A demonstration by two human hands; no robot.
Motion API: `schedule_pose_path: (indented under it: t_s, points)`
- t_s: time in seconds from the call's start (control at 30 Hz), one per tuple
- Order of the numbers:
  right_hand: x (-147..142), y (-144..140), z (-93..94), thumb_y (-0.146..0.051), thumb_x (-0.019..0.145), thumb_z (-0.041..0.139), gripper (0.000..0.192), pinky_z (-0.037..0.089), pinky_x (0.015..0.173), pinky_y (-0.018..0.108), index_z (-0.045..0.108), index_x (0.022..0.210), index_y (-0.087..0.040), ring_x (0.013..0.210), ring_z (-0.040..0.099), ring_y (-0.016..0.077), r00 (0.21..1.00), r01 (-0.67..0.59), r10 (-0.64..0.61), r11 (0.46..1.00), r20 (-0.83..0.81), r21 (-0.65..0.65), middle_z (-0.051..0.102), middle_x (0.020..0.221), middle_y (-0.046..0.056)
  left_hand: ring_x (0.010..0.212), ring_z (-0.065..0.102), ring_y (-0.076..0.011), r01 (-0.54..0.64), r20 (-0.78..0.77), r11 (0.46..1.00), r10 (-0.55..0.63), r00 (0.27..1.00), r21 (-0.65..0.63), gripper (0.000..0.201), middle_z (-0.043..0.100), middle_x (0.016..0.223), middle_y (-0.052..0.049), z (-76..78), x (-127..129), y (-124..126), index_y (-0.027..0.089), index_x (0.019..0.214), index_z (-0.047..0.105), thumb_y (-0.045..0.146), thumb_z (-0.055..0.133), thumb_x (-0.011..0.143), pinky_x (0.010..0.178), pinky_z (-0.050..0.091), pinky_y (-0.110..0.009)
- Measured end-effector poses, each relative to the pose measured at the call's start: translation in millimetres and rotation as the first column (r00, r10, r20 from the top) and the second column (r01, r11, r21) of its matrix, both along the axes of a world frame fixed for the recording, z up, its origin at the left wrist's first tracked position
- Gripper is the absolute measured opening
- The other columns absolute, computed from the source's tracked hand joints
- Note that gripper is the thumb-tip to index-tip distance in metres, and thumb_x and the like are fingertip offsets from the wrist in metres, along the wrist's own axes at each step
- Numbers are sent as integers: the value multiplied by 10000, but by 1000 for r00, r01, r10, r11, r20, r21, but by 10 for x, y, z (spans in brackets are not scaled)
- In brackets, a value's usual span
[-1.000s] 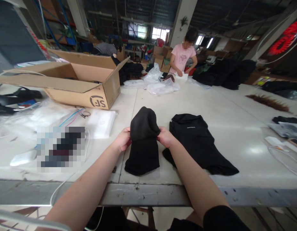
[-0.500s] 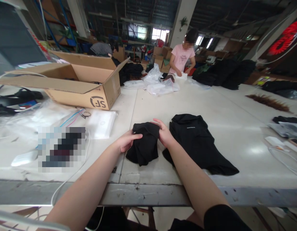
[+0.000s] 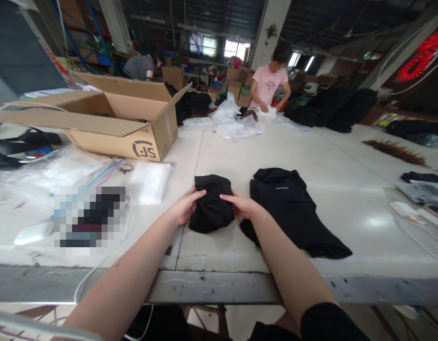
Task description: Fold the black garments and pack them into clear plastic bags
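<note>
Between my two hands is a small bundle of folded black cloth [image 3: 211, 208], just above or on the white tabletop. My left hand [image 3: 186, 206] grips its left side, thumb on top and fingers underneath. On the other side my right hand [image 3: 243, 203] holds the bundle the same way, its thumb pressed on the upper face. The fingers under the cloth are hidden. Close by on the right lies a black garment [image 3: 286, 208] with a small pale printed mark, spread on the table and partly behind my right forearm.
An open cardboard box [image 3: 119, 137] stands at the left, with flat clear plastic bags [image 3: 151, 182] before it. A white cable [image 3: 129, 222] runs over the table's front edge. Across the table a person in a pink shirt [image 3: 270, 85] handles something white, near black stacks [image 3: 328, 109].
My right thumb has come down onto the cloth's top, where it was raised at the edge before. The bundle's lower edge has drawn up a little. A person in stripes behind the box shifted left.
</note>
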State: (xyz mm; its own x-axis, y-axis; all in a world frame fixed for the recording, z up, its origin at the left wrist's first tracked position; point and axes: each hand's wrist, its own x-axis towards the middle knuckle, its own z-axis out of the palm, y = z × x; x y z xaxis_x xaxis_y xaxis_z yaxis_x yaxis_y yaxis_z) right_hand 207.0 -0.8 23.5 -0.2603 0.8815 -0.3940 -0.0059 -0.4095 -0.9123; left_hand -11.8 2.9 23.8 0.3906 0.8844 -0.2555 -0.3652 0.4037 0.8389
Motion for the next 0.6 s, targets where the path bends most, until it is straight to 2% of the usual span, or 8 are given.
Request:
schedule_pose_path:
  t_s: [0.07,0.13,0.23,0.33,0.47,0.6]
  points:
    - [-27,1,-20,-458,772,776,465,596,738,398,646,1176,-267,956,697,249,1000,26,-26,999,-14,36,723,1145,71,1021,711,-265,69,-28,998,-69,997,-4,622,703,1203,-114,11,-16,-4,225,1245,574,259,841,684,831,593,-355]
    - [-43,4,-34,-476,788,757,466,600,776,421,641,1192,-273,999,691,258,999,26,-25,998,-22,57,715,1179,71,1028,710,-278,62,-53,998,-61,997,5,682,702,1208,-119,4,-22,4,222,1239,568,193,868,627,828,597,-364]
    - [-23,9,-42,-462,794,757,453,607,755,396,636,1190,-277,981,695,245,999,14,-13,999,-43,35,720,1152,65,1017,714,-289,64,-51,998,-64,997,2,624,719,1153,-140,-19,-22,23,173,1181,606,158,858,611,854,590,-372]
    - [44,20,-35,-397,788,767,425,601,651,327,630,1169,-271,850,702,207,995,-32,30,999,-96,-20,737,1027,49,960,728,-284,87,-42,996,-87,995,-18,540,739,1082,-137,-28,-23,29,155,1127,626,162,835,629,844,589,-378]
    - [105,34,-8,-266,778,734,379,562,521,279,622,1140,-256,601,636,149,995,-66,60,995,-82,-78,706,803,4,881,736,-251,-24,-67,999,21,998,-39,522,748,1037,-88,-17,-24,19,193,1098,609,139,810,620,779,596,-357]
    - [72,39,15,-104,709,617,568,554,505,278,565,1240,-299,546,609,128,991,-6,-3,997,-132,-75,691,805,-29,785,728,-227,-63,-56,997,60,997,-48,532,754,938,-59,-24,-14,33,193,1094,624,118,787,594,719,586,-343]
